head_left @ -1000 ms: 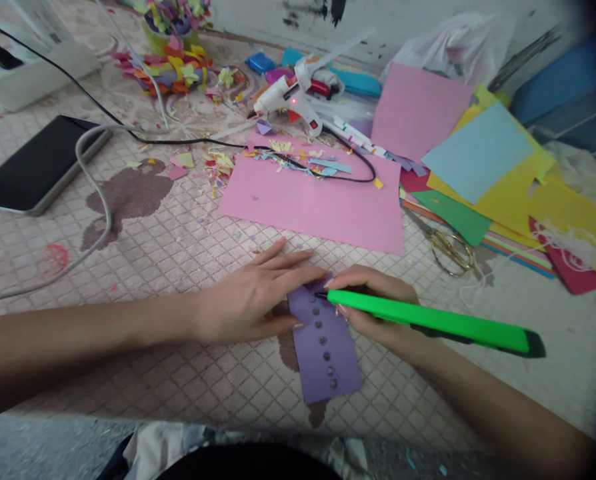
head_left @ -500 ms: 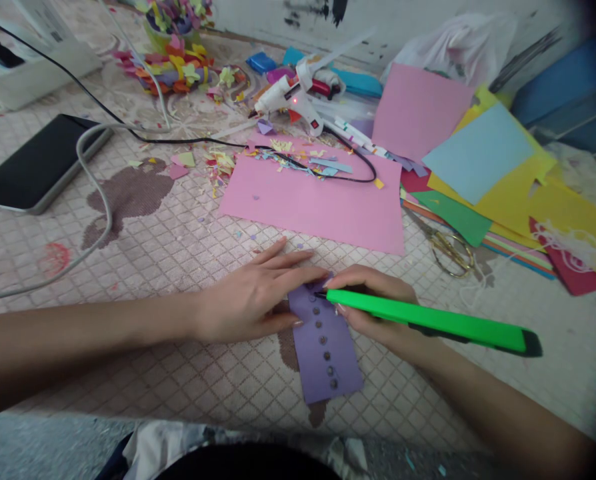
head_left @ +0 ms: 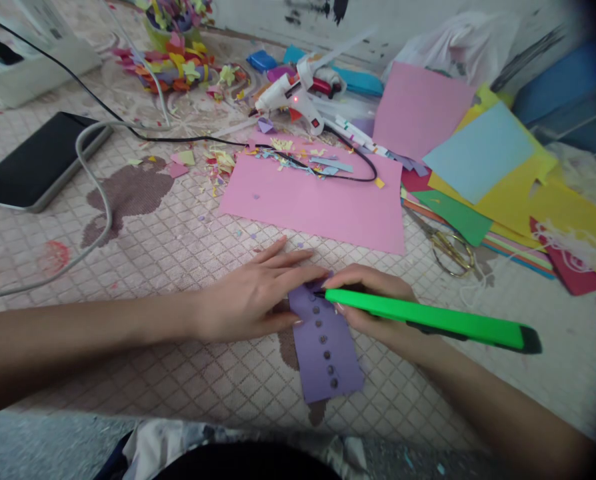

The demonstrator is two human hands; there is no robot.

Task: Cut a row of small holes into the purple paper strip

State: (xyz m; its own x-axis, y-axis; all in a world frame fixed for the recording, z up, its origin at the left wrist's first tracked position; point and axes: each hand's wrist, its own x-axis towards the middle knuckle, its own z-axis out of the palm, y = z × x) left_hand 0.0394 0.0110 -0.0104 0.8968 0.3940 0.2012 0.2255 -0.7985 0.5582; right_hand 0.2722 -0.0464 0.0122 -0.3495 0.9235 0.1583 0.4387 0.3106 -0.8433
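A strip of purple paper (head_left: 311, 360) lies on the patterned tablecloth in front of me, with a row of several small round holes down its length. My left hand (head_left: 258, 293) rests flat with fingers spread, its index fingertip and thumb on the strip's far end and left edge. My right hand (head_left: 378, 293) is closed around a green utility knife (head_left: 443, 320) near its front. The dark tip touches the paper by the far end of the row, beside a faint circle outline. The knife's black rear end points right, over my forearm.
Beyond my hands lies a pink sheet (head_left: 303, 207) with paper scraps and a black cord on it. A white glue gun (head_left: 298, 100), its red light lit, stands behind. Scissors (head_left: 451, 250) and coloured paper (head_left: 483, 157) are right; a phone (head_left: 38, 160) and power strip (head_left: 33, 77) left.
Almost nothing differs. The knife and my right hand have shifted very slightly left; my left hand and the purple strip stay in place.
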